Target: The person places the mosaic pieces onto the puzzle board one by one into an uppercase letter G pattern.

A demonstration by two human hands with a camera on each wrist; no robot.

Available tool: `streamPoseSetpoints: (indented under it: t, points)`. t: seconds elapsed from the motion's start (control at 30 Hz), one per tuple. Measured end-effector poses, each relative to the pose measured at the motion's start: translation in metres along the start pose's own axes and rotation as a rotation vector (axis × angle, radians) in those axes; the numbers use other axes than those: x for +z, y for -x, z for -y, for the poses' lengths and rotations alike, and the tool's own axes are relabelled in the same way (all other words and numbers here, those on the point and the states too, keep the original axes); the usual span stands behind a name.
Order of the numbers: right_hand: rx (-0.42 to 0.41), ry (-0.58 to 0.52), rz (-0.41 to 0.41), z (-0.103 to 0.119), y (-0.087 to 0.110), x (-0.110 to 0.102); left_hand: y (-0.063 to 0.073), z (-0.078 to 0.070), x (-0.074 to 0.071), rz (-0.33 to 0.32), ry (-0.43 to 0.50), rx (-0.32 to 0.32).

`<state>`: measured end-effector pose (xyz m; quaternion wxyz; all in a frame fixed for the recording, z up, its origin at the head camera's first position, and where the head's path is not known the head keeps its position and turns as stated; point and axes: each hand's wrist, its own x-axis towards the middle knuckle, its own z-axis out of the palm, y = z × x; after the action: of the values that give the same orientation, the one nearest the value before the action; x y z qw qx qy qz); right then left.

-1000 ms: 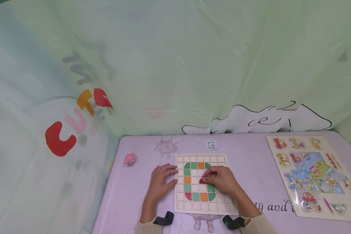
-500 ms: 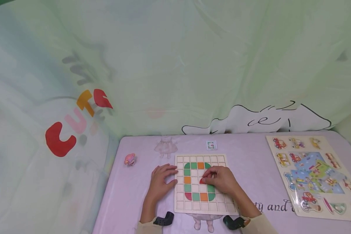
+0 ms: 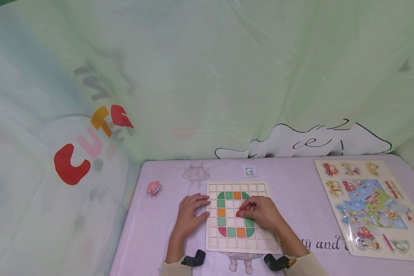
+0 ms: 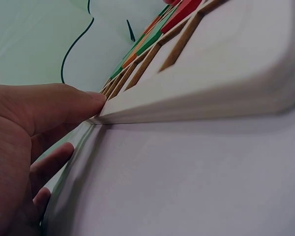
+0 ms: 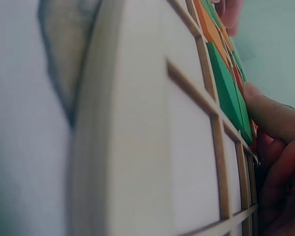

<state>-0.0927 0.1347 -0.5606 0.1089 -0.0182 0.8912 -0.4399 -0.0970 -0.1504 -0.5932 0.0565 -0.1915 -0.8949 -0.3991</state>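
A wooden grid board (image 3: 212, 242) lies on the table, with green, orange and red tiles set in a ring. My left hand (image 3: 190, 215) rests at its left side with loosely extended fingers; in the left wrist view the thumb (image 4: 96, 101) touches the board's edge. Over the right part of the ring, my right hand (image 3: 263, 211) pinches a red rounded tile (image 3: 239, 213) at a cell inside the ring. In the right wrist view, the thumb (image 5: 265, 110) lies against red beside green tiles (image 5: 223, 88). The right fingers hide some cells of the ring.
A small patterned card (image 3: 250, 171) lies behind the board. To the left sits a pink figurine (image 3: 153, 188). A large picture puzzle board (image 3: 326, 214) takes up the table's right side. A printed curtain (image 3: 207, 76) hangs at the back.
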Motion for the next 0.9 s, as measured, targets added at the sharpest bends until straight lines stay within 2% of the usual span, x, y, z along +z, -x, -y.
streamPoseSetpoints:
  t: [0.53,0.9]
  points:
    - [0.008,0.008,-0.005,0.0,0.0,0.001,0.0,-0.001,-0.002,0.004,-0.008,0.0]
    - [0.03,-0.089,-0.003,-0.002,0.011,-0.008,0.0,0.005,0.0,0.004,-0.013,0.013]
